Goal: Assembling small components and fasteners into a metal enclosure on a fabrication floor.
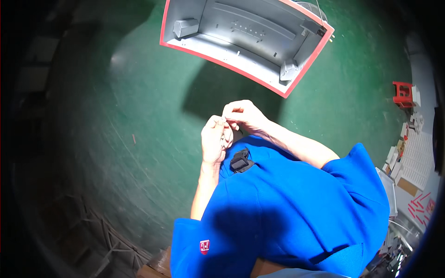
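Note:
My left hand point(215, 141) is curled closed in front of my blue shirt. Its fingertips meet those of my right hand point(244, 114), which is pinched at the thumb and forefinger. Whatever lies between the fingers, if anything, is too small to make out. Beyond both hands and apart from them is a large open box-shaped housing point(245, 28), grey inside with a red rim. Two grey angular blocks sit in its corners, and several small holes or fittings dot its inner wall.
A green floor point(139, 102) spreads around me. To the right stand a red plastic stool point(403, 95) and a pale worktop point(417, 157) with red strips and assorted parts. Metal framework point(109, 243) lies at the lower left, in dim light. A small black device point(240, 161) is attached to my shirt.

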Tool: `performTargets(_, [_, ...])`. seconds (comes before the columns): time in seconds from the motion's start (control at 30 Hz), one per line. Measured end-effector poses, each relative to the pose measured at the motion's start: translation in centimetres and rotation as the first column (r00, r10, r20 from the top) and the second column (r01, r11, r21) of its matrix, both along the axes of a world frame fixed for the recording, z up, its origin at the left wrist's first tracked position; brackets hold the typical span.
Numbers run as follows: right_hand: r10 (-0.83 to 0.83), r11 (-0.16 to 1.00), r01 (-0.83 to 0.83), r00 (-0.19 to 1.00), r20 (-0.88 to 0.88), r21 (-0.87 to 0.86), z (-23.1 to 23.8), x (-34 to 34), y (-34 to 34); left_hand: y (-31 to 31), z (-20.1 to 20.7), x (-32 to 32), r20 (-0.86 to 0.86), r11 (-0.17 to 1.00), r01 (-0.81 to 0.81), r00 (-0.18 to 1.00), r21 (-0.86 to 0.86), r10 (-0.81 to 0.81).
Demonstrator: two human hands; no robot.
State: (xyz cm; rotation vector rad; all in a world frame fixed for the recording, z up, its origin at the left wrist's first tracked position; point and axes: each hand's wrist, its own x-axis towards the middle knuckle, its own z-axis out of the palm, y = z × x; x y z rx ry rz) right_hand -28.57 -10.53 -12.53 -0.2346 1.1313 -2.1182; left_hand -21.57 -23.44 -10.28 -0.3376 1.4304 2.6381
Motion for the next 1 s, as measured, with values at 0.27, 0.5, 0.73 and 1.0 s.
performTargets(0.27, [-0.18, 0.979, 0.187, 0.98, -0.082, 0.082, -0.4, -11.2, -1.7, -5.8, -1.5, -8.4, 0.156, 0.923, 0.162, 0.981, -0.349, -0.113])
performTargets(0.5, [-0.285, 0.828, 0.313, 0.95, -0.131, 0.466, -14.0, -28.7, 1.3, -8.3, -3.9, -16.3, 0.338, 0.92, 0.294, 0.92, -0.259, -0.199])
performTargets(0.73, [0.029, 0.652, 0.145, 0.976, -0.215, 0.745, -19.3, -30.6, -1.5, -11.8, -4.7, -22.1, 0.453, 0.906, 0.343, 0.868, -0.247, -0.205])
performTargets(1.0, [-0.119, 0.536, 0.419, 0.897, -0.425, 0.733, -22.4, -29.8, -2.3, -13.3, -4.9, -26.2, 0.46, 0.903, 0.393, 0.843, -0.172, -0.279])
